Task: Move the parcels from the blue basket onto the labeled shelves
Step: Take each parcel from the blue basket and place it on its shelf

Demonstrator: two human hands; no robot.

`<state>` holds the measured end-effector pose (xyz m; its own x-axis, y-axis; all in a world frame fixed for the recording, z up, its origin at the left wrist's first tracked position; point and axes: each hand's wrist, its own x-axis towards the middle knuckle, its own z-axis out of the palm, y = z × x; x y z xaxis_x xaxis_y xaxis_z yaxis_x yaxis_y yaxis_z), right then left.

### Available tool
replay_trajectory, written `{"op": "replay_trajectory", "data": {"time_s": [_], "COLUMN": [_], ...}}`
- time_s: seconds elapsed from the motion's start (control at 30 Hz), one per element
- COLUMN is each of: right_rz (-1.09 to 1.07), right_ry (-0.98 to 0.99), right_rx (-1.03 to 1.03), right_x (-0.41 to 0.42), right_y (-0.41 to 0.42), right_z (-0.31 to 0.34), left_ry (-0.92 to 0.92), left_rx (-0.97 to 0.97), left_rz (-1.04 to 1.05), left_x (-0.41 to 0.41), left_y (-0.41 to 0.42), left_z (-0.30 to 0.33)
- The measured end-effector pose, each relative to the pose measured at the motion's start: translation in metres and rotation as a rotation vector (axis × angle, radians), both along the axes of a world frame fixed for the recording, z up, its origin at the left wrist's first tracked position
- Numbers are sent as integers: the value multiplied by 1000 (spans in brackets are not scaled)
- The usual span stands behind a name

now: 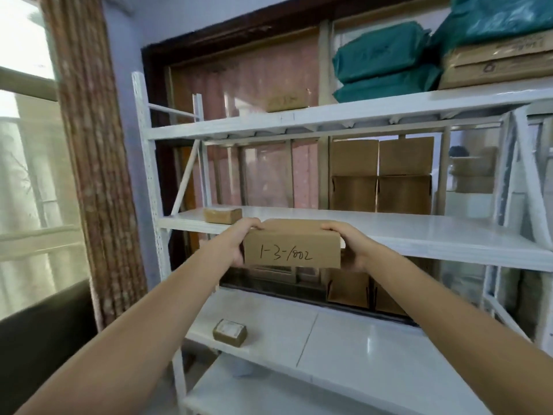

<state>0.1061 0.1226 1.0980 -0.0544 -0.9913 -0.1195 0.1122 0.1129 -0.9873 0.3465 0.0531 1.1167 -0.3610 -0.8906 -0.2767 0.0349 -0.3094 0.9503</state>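
A brown cardboard parcel [291,244] with "1-3-1002" handwritten on its near face is held between both hands at the front edge of the middle white shelf [419,232]. My left hand [241,242] grips its left end, my right hand [348,247] its right end. The parcel sits level, partly over the shelf's front lip. The blue basket is out of view.
A small taped parcel [223,215] lies at the middle shelf's left end and stacked cardboard boxes [381,175] stand at its back. Teal bags [386,61] and flat cartons [496,67] fill the top shelf [299,119]. Another small parcel [229,331] rests on the lower shelf [359,348].
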Motion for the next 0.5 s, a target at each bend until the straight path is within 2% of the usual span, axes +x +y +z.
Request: {"op": "replay_trajectory", "data": {"time_s": [0.13,0.27,0.5], "right_rz": [29,36,34], "right_ry": [12,128,132], "right_rx": [-64,-182,-363], "right_x": [81,149,227], "right_y": [-27,-59,-149], "right_z": [27,58,118], "left_ry": [67,66,112], "left_rx": [-58,-141,-352], "left_rz": [89,161,239], "left_x": [79,144,210], "left_y": [-19,-55,-130], "left_z": [10,36,94]}}
